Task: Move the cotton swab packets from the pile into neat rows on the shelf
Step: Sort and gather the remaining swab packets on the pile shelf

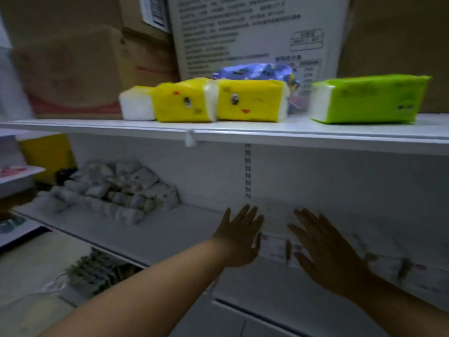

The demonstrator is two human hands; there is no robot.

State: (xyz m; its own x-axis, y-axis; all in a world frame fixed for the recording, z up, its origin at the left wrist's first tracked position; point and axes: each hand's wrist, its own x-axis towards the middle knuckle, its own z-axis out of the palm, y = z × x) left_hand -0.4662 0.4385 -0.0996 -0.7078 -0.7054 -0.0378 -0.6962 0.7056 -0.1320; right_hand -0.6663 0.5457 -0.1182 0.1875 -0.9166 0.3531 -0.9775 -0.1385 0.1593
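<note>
Packets of cotton swabs lie heaped in a loose pile at the left of the middle shelf, against its back wall. They look like small soft bags, white and pale grey, jumbled at all angles, and blur hides their print. More of them stand in a row along the right part of the same shelf, white with small red marks on the front, running on toward the right edge of view. The left hand and the right hand are both flat with fingers straight, palms turned toward each other, one at each side of the row's left end. Neither grips anything, and the blur makes it impossible to tell whether the palms touch the row. On the upper shelf sit yellow packs with cartoon faces, a green pack well to their right and a purple bag behind them. Behind these stand a printed white box and brown cartons.
</note>
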